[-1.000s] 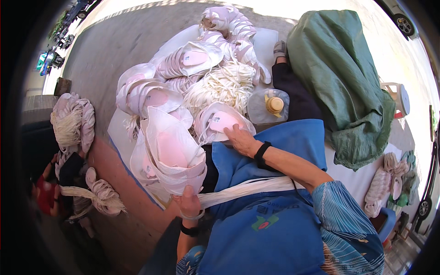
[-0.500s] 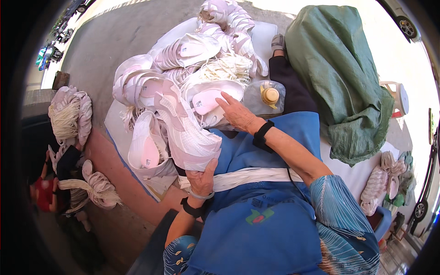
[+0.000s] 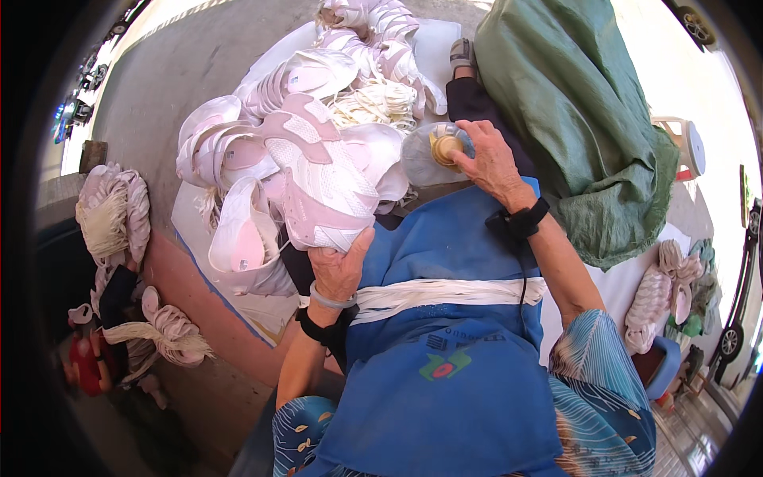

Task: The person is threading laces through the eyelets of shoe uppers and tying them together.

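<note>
Left hand (image 3: 338,269): partly hidden behind the upper (image 3: 322,175); fingertips out of sight.
Jug (image 3: 419,155): clear, covered on one side by the right hand (image 3: 490,155); contents hard to make out.
Green sheet (image 3: 572,135): cut off by the top edge.
Co-worker (image 3: 91,366): small and dim near the dark rim (too murky to read the handwork).
Upper: white mesh with dusty-pink panels, outer face showing, tilted; in the left hand, in front of the pile (image 3: 318,71), left of the blue apron (image 3: 445,397).
Left grip: closed on the near end of the upper, thumb along its right side.
Right reach: stretched forward over the jug, thumb at the yellow cap (image 3: 443,148), fingers extended beside it; cannot tell whether gripping or just touching.
</note>
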`<act>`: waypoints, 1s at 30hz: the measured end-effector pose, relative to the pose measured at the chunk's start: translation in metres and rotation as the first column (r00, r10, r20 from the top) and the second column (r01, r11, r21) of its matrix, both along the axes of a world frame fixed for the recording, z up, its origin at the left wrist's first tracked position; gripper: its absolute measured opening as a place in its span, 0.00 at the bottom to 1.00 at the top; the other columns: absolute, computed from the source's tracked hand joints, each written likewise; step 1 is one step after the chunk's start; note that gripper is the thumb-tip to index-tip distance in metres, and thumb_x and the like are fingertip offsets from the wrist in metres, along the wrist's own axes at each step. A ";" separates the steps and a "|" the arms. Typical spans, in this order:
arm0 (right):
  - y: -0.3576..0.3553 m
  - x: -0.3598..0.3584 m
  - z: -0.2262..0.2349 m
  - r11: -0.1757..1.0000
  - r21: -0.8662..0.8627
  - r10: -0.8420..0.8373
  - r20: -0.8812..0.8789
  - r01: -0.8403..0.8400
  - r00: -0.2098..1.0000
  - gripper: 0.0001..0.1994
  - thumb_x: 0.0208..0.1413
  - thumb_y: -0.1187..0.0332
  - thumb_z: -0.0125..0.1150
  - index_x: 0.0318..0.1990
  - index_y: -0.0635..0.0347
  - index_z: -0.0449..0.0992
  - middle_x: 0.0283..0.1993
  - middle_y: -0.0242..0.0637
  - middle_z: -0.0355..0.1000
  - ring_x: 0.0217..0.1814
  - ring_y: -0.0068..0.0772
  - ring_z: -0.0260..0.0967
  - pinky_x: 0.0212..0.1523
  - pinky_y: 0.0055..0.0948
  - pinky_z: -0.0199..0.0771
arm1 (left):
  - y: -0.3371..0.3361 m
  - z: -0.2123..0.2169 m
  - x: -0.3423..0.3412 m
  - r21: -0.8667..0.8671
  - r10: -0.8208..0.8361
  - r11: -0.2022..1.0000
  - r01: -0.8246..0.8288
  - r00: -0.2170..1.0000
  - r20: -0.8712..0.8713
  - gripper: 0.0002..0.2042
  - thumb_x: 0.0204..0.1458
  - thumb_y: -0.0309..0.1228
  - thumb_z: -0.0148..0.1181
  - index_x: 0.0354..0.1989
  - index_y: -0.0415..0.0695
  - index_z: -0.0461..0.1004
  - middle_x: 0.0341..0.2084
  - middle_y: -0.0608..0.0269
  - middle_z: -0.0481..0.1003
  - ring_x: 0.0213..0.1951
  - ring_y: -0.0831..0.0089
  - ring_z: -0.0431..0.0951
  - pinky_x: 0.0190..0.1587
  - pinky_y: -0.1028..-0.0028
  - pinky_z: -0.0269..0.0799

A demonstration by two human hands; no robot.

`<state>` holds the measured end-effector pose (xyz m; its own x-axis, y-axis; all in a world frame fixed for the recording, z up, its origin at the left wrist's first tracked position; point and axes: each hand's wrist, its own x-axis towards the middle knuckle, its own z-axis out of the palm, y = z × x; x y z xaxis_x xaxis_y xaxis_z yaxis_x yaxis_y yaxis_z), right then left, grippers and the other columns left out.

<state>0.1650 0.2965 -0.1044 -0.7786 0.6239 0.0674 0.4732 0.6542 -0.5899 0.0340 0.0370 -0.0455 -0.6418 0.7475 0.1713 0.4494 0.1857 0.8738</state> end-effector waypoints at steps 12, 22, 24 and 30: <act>-0.001 -0.034 -0.013 0.936 0.141 0.250 0.376 -0.322 0.892 0.23 0.42 0.56 0.69 0.39 0.66 0.72 0.39 0.48 0.71 0.39 0.48 0.74 0.40 0.40 0.76 | -0.020 -0.018 -0.012 -0.276 -0.121 0.951 0.141 0.989 0.091 0.11 0.49 0.28 0.65 0.39 0.37 0.79 0.34 0.59 0.80 0.36 0.71 0.79 0.41 0.74 0.71; -0.049 0.003 -0.001 0.834 0.021 0.510 0.351 -0.551 0.786 0.26 0.42 0.56 0.69 0.41 0.69 0.69 0.37 0.50 0.68 0.36 0.51 0.71 0.35 0.43 0.74 | -0.044 -0.024 -0.014 -0.285 -0.184 0.936 0.208 0.977 0.107 0.23 0.48 0.41 0.67 0.47 0.37 0.74 0.46 0.53 0.76 0.50 0.62 0.74 0.55 0.70 0.66; -0.052 0.006 -0.004 0.795 0.046 0.564 0.311 -0.605 0.765 0.24 0.42 0.56 0.68 0.38 0.69 0.70 0.35 0.49 0.69 0.34 0.49 0.72 0.34 0.42 0.75 | -0.034 0.007 -0.009 -0.438 -0.323 0.835 0.332 0.941 0.098 0.26 0.49 0.47 0.62 0.49 0.38 0.73 0.47 0.48 0.74 0.53 0.55 0.71 0.59 0.63 0.59; -0.036 0.011 -0.037 0.775 0.073 0.622 0.087 -0.628 0.778 0.23 0.48 0.59 0.61 0.52 0.55 0.71 0.47 0.45 0.73 0.45 0.51 0.72 0.42 0.42 0.75 | -0.013 -0.029 0.015 -0.493 -0.577 0.746 0.449 0.804 -0.141 0.29 0.47 0.44 0.62 0.55 0.41 0.69 0.56 0.43 0.65 0.61 0.44 0.59 0.66 0.53 0.46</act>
